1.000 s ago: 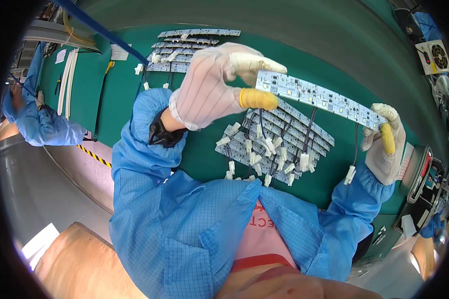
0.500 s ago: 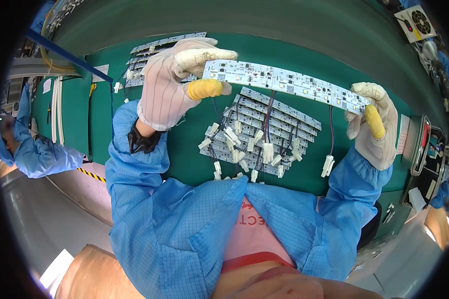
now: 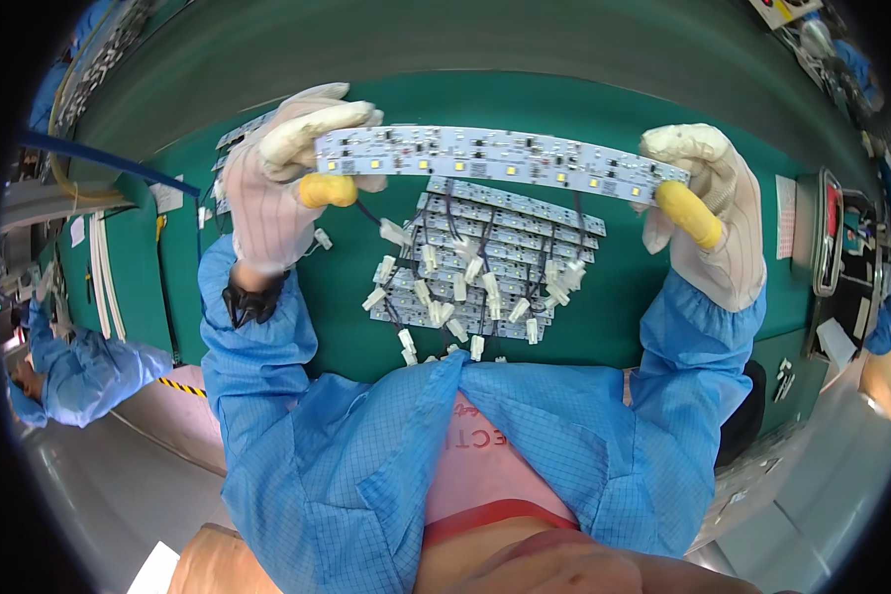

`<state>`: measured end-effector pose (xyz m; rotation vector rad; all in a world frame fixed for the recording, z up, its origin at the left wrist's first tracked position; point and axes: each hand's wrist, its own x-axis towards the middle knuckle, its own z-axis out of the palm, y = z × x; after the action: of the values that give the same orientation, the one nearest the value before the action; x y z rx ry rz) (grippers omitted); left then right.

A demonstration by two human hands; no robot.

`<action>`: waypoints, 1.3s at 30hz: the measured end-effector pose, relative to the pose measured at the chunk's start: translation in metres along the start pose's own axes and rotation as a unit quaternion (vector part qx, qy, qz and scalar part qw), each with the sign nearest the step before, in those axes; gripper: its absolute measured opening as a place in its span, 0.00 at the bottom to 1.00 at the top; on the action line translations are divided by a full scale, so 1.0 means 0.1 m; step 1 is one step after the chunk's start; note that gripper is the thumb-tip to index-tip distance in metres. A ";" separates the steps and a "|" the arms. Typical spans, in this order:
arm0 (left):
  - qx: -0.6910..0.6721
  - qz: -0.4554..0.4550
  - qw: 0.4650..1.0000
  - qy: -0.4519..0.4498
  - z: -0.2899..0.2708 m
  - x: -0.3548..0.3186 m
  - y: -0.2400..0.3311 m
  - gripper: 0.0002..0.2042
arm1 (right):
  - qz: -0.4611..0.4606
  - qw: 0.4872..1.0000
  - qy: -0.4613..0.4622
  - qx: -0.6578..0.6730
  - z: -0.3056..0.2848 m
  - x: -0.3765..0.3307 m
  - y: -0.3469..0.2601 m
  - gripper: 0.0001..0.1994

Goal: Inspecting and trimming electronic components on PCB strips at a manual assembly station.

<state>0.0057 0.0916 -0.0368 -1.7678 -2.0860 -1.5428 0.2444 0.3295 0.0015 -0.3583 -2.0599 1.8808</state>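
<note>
A long white LED circuit board strip (image 3: 485, 158) is held up level between my two gloved hands, its face with small yellow LEDs and dark components in view. My left hand (image 3: 292, 178) pinches its left end, thumb below and fingers above. At the right end, my right hand (image 3: 708, 203) grips it the same way. Both thumbs wear yellow finger covers. Beneath the strip, on the green mat, lies a pile of similar LED boards (image 3: 510, 223) with dark wires and several white connectors (image 3: 490, 292).
More boards (image 3: 238, 134) lie behind my left hand. The green mat (image 3: 624, 346) covers the bench. Long white strips (image 3: 104, 277) lie at left, near a person in a blue smock (image 3: 99, 376). A metal-rimmed tray (image 3: 830, 233) stands at far right.
The held strip has shifted left and tilted from slanting down at right to nearly level. Both hands moved with it, still gripping its ends.
</note>
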 end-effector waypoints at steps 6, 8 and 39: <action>-0.104 -0.175 0.979 0.028 0.07 -0.05 0.04 0.24 | -0.042 0.997 -0.040 0.047 0.04 0.01 0.01 0.20; -0.105 -0.204 0.973 0.010 0.06 -0.02 0.07 0.24 | -0.064 0.994 -0.067 0.063 -0.05 0.04 0.15 0.20; -0.055 -0.135 0.989 -0.015 0.00 -0.02 0.01 0.23 | -0.016 0.999 0.010 0.050 0.11 -0.02 0.01 0.32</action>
<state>0.0072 0.0904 -0.0370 -1.6020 -2.3831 -1.7364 0.2418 0.3189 -0.0002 -0.3174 -1.9387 1.9449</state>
